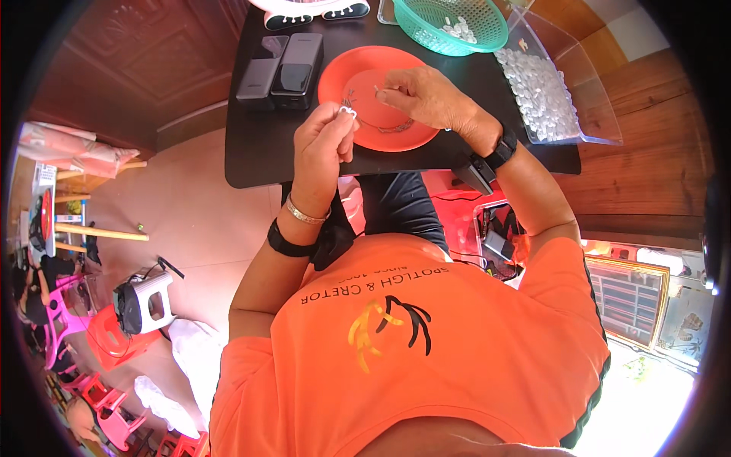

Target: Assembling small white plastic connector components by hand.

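My left hand (324, 145) is closed in a pinch at the near left rim of a red plate (335, 72). Between its thumb and finger sits a small white looped piece (348, 111). Over the plate, my right hand (428, 95) pinches too, its fingertips pointing left. A tiny pale bit shows at those fingertips, too small to name. Thin dark wire-like pieces (396, 128) lie in the plate beneath both hands. The plate rests on a black table (259, 152).
Two dark box-shaped devices (298, 68) stand left of the plate. Behind it on the right is a green basket (415, 34) holding some clear-white pieces. A transparent bin (601, 114) of many whitish pieces (541, 95) lies at the right. Stools (126, 335) stand on the floor at left.
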